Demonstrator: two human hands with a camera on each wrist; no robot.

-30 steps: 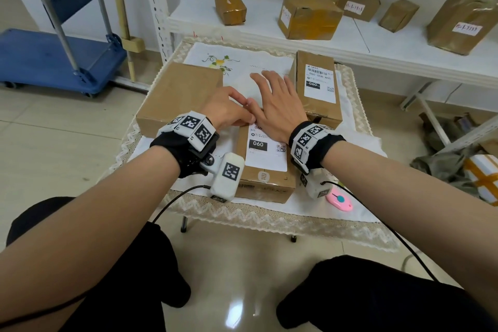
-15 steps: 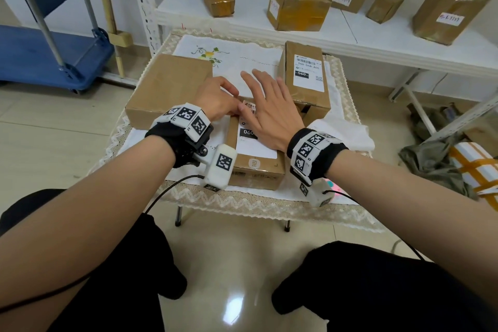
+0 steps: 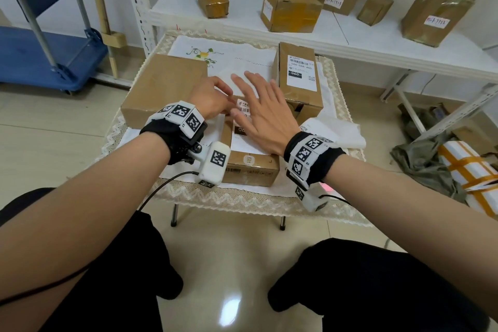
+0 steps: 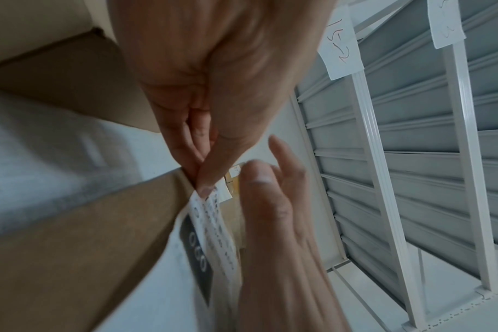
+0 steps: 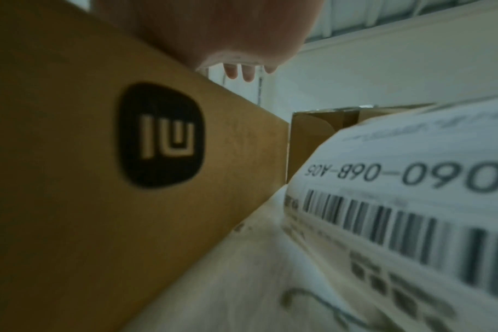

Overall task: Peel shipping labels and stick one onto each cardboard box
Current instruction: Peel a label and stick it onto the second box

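Note:
Three cardboard boxes stand on the small cloth-covered table (image 3: 242, 197). The middle box (image 3: 250, 170) carries a white shipping label (image 3: 244, 108) on top. My left hand (image 3: 229, 105) pinches the label's far left corner between thumb and finger, seen close in the left wrist view at the left hand (image 4: 205, 188). My right hand (image 3: 256, 105) lies flat on the label with straight fingers, covering most of it. A plain larger box (image 3: 164, 86) sits to the left. The right box (image 3: 299, 73) has a label stuck on top. The right wrist view shows the middle box's logo side (image 5: 159, 134).
Loose label sheets (image 3: 334, 132) lie on the table's right side, close up in the right wrist view as label sheets (image 5: 412, 202). A pink item (image 3: 327, 187) peeks out under my right wrist. Behind, a white shelf (image 3: 350, 43) holds several taped parcels. Blue cart (image 3: 48, 59) left, bags (image 3: 444, 167) right.
My right hand has slid toward the near end of the label, uncovering its far barcode end. The left hand keeps its pinch on the corner. The head view has shifted slightly.

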